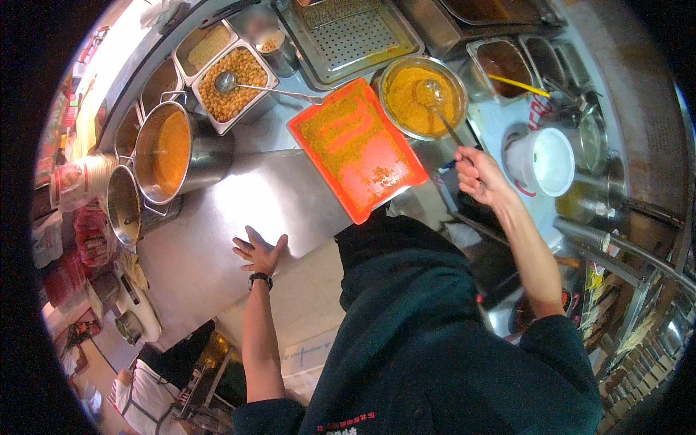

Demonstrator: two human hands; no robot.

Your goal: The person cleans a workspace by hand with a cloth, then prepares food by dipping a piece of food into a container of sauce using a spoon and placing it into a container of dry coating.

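Observation:
My right hand (479, 175) grips the handle of a metal ladle (443, 120), whose bowl rests in yellow-orange powder or crumbs (405, 98) inside a round steel bowl (463, 103). Left of that bowl lies an orange-red plastic tray (380, 168), tilted in view, with the same yellow coating spread unevenly over it and bare streaks showing. My left hand (260, 254), a dark band at the wrist, has its fingers spread on or just over the steel counter (206, 239) and holds nothing.
At the left stand a large steel pot (187, 147) of orange liquid and a smaller pot (130, 204). Beyond is a steel pan of chickpeas (260, 103) with a ladle. A perforated tray (353, 41) is at the back; a white plastic tub (552, 161) stands right of my right hand.

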